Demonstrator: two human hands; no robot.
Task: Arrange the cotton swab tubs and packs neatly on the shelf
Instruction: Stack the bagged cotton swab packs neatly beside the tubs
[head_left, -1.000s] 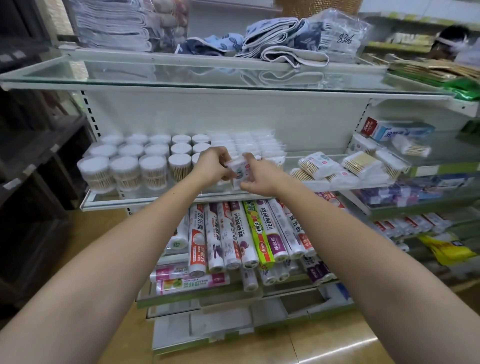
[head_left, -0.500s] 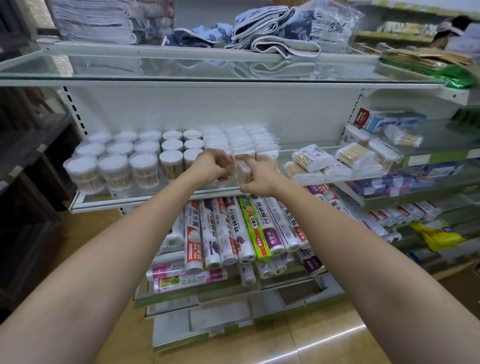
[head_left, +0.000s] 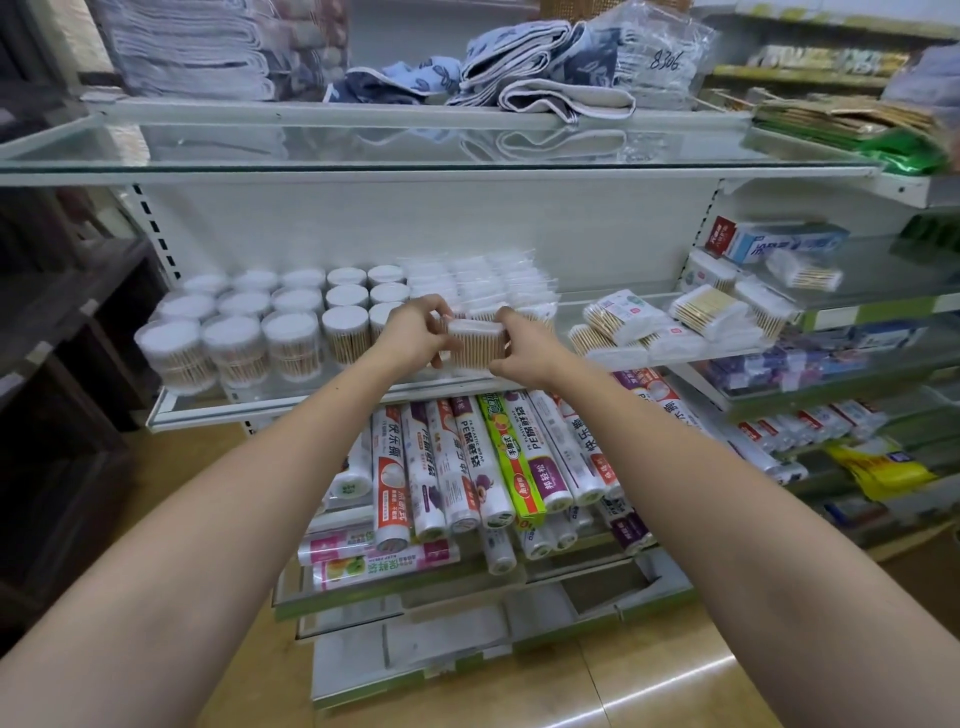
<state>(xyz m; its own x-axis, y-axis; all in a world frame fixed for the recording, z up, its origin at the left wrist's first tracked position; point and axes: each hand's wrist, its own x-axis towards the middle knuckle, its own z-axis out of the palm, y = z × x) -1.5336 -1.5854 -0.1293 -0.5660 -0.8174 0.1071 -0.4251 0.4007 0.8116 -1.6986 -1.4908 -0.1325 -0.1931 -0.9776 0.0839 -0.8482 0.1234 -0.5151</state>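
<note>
Since the earlier frame, both hands have turned the cotton swab pack (head_left: 477, 344) upright, its long axis now along the glass shelf's (head_left: 332, 388) front edge. Left hand (head_left: 415, 332) and right hand (head_left: 524, 347) clamp its two ends, equally near, with stacked packs (head_left: 480, 283) just behind.

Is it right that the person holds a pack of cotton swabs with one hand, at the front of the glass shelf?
Not quite: the head view shows both hands on it. The left hand and right hand grip the pack of cotton swabs from either side, at the front of the glass shelf.
</note>
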